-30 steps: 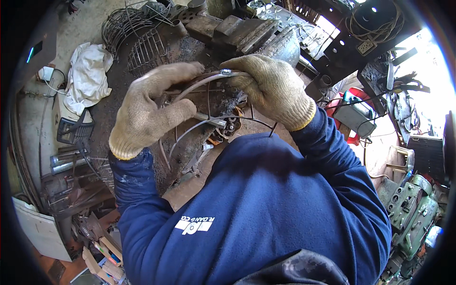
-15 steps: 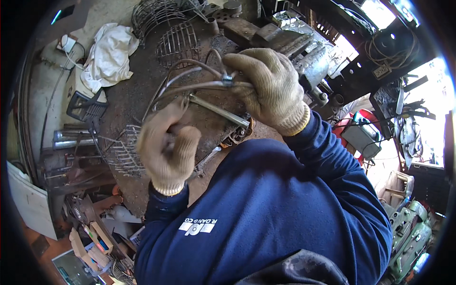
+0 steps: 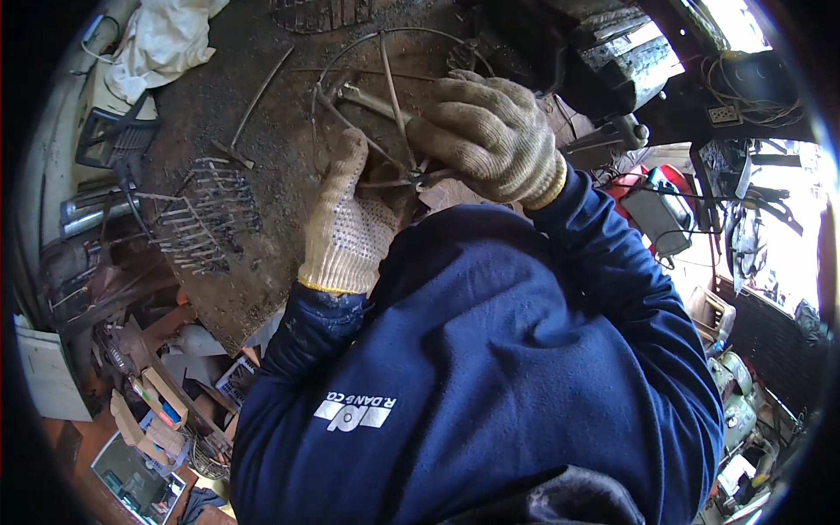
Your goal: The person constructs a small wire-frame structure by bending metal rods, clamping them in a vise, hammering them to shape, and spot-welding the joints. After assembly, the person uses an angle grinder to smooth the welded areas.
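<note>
My right hand (image 3: 494,136), in a knitted glove, is closed on a round frame of bent metal rods (image 3: 394,83) near the joint where its spokes meet. The frame's hoop reaches away over the workbench. My gloved left hand (image 3: 350,210) is beside that joint, thumb stretched up and dotted palm turned toward the frame. One spoke reaches its palm; its other fingers are largely hidden. Under the frame lies a pale metal bar shaped like a spanner (image 3: 372,101). Left of the hands, a curved rod with a short crosspiece (image 3: 254,107) rests on the bench.
The dirty workbench (image 3: 271,188) carries a welded rod grate (image 3: 206,214) at left and another grate (image 3: 319,13) at the far edge. A white cloth (image 3: 166,44) hangs at far left. A heavy metal vise-like block (image 3: 634,74) stands at right, near a red and grey case (image 3: 661,206).
The rod frame has turned and come lower, closer to my body. My left hand has moved right to beside its joint and opened its thumb. My view has shifted, too.
</note>
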`<action>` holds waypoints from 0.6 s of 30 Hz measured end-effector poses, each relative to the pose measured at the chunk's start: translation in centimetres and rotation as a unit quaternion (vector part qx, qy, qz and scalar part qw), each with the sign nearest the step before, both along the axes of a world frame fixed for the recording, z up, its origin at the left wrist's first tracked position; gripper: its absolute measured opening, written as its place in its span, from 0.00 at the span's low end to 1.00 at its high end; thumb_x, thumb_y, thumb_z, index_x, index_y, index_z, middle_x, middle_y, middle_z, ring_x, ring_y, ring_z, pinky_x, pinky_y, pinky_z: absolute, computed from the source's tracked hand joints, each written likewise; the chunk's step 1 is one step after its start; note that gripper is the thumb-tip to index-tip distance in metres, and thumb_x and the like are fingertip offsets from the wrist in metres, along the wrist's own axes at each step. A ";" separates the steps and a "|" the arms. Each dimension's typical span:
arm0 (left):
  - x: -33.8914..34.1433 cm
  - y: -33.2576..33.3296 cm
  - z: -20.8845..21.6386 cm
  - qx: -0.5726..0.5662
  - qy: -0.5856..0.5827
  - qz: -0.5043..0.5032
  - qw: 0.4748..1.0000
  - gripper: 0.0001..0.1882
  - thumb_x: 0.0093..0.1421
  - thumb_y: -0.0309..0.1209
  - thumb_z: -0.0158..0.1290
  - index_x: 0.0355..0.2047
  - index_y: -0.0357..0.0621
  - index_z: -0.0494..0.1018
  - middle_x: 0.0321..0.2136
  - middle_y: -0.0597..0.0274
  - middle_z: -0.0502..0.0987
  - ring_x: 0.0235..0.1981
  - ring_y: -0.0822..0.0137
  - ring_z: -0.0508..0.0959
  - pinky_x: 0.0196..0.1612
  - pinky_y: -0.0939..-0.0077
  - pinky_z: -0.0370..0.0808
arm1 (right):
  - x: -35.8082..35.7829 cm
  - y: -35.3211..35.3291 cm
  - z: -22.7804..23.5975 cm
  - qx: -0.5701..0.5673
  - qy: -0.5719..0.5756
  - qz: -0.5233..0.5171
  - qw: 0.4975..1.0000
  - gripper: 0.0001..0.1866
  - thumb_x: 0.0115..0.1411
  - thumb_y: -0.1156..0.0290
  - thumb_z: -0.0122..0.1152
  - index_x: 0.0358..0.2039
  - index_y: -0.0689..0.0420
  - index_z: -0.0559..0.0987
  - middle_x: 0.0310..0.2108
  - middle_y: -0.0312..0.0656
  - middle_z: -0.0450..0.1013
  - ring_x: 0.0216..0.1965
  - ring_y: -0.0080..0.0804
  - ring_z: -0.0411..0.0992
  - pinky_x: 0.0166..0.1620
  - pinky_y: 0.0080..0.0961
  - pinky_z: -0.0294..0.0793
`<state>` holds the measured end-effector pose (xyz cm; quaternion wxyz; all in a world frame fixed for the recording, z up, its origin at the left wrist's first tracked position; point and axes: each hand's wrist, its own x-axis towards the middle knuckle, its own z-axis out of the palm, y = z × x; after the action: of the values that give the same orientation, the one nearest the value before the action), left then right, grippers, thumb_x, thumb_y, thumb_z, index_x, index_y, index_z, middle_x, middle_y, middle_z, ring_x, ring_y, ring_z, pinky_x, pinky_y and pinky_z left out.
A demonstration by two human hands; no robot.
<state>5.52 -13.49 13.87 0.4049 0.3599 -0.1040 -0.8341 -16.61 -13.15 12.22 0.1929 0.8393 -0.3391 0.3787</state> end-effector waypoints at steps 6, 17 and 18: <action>0.3 0.3 -0.2 0.025 -0.038 0.022 0.999 0.17 0.66 0.41 0.61 0.48 0.44 0.77 0.37 0.56 0.82 0.37 0.62 0.83 0.43 0.62 0.84 | 0.4 3.9 -1.2 0.143 -0.235 -0.083 0.958 0.36 0.64 0.46 0.64 0.63 0.59 0.73 0.56 0.53 0.73 0.59 0.51 0.72 0.63 0.43 0.72; 2.7 0.7 -2.0 -0.014 -0.090 -0.050 0.995 0.18 0.65 0.44 0.62 0.45 0.43 0.77 0.40 0.57 0.81 0.40 0.64 0.81 0.48 0.64 0.81 | 2.9 6.8 -1.4 0.536 -0.528 -0.267 0.603 0.47 0.67 0.54 0.66 0.73 0.64 0.49 0.56 0.57 0.72 0.52 0.41 0.78 0.55 0.32 0.79; 2.9 0.7 -2.2 -0.006 -0.092 -0.059 0.994 0.18 0.65 0.44 0.62 0.45 0.42 0.77 0.40 0.57 0.81 0.40 0.64 0.81 0.48 0.64 0.80 | 3.4 6.3 -1.0 0.534 -0.533 -0.280 0.594 0.51 0.64 0.53 0.69 0.73 0.64 0.48 0.53 0.57 0.74 0.50 0.41 0.79 0.54 0.32 0.80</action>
<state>8.40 -12.78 11.69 0.3458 0.4256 -0.1671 -0.8194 -13.24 -6.85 11.26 -0.4085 0.3047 -0.7413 0.4369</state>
